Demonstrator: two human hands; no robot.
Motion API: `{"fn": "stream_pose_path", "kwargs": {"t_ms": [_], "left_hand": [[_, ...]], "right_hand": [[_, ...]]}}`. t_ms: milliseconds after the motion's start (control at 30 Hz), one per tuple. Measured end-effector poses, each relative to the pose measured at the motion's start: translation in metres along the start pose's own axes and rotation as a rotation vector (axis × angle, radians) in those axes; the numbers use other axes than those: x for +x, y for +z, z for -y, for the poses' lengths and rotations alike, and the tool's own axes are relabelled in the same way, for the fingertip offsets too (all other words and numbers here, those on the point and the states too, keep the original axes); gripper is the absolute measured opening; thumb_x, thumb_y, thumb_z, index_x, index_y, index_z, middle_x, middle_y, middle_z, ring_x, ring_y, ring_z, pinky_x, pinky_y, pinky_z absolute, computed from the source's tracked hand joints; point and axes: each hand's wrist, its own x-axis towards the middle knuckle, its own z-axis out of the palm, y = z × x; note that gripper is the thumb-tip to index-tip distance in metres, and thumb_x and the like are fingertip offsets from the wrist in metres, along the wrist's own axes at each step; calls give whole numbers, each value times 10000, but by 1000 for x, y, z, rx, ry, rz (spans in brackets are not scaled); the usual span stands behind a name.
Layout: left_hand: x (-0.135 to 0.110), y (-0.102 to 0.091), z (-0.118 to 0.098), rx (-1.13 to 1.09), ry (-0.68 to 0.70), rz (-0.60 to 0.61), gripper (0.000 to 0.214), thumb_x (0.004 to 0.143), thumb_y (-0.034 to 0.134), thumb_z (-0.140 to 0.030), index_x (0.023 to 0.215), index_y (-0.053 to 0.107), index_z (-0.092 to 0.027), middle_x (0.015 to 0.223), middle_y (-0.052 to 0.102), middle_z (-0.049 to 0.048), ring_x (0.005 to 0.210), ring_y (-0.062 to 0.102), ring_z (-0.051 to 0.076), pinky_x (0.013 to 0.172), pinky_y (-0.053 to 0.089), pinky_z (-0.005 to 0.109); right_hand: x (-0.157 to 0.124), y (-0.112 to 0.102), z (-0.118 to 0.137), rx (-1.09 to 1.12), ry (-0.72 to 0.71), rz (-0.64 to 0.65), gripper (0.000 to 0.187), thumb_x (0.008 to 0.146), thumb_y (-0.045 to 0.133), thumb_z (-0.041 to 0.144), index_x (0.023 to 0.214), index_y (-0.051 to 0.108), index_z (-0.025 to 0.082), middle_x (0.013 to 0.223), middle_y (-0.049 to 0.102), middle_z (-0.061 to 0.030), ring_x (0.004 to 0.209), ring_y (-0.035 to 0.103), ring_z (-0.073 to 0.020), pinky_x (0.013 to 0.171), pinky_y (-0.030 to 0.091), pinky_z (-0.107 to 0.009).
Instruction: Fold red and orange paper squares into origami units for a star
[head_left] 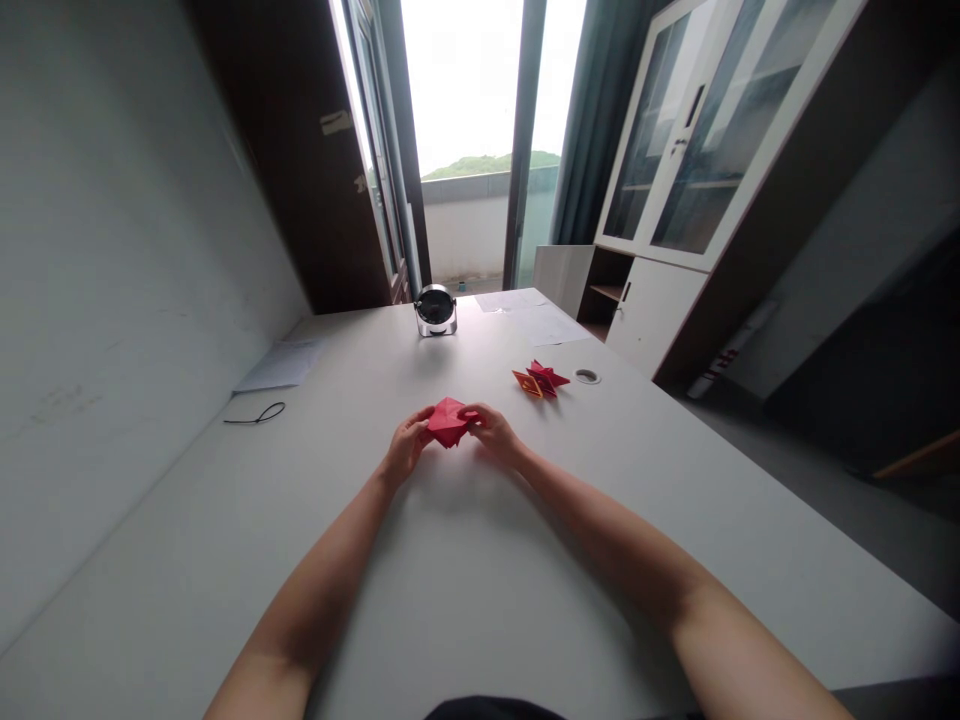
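Observation:
Between my two hands is a piece of folded red paper (448, 421), roughly diamond-shaped with layered flaps along its lower edge. My left hand (407, 443) pinches its left corner. On the other side, my right hand (491, 433) grips the right corner, with the thumb and fingers over the paper's edge. The paper is held just above the white table (420, 580); whether it touches the surface I cannot tell. Beyond my right hand lie folded red paper pieces (551, 377) with an orange-gold patterned one (528, 383) at their left.
A roll of tape (586, 376) lies to the right of the folded pieces. At the table's far end stands a round black-and-silver device (436, 310), with paper sheets (536, 318) to its right. A black cord (259, 415) and more sheets (279, 364) lie by the left wall.

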Motion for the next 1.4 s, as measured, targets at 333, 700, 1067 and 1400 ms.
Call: {"fn": "stream_pose_path", "kwargs": {"t_ms": [333,700,1067,1400], "left_hand": [[3,1,7,89,13,-21,460,713,752,-304,1138,681,-141,1105,710,111,954,668,227,862,516,359],[3,1,9,101,5,-6,478,726,713,-262,1188,674,-144,1133,708,121,942,668,221,840,527,355],[0,6,9,191,-1,72,691,729,725,-315,1378,527,-181,1154,700,128,882,686,240,706,544,319],[-5,11,3,335,-16,2,513,820,648,-492,1185,662,-132,1049,724,112,854,674,220,702,532,287]], "right_hand": [[0,-1,5,-129,-89,71,272,749,612,116,966,728,233,1046,654,-66,990,639,-235,872,525,-382],[-1,-1,4,-145,-74,71,192,786,668,222,967,731,234,1180,601,-87,1048,602,-233,826,529,-349],[0,-4,2,-243,26,9,231,837,621,404,802,681,183,855,613,-36,746,573,-156,682,460,-269],[-3,-1,-10,-208,121,56,255,810,629,443,805,562,197,655,549,36,590,454,-116,546,356,-226]]}}
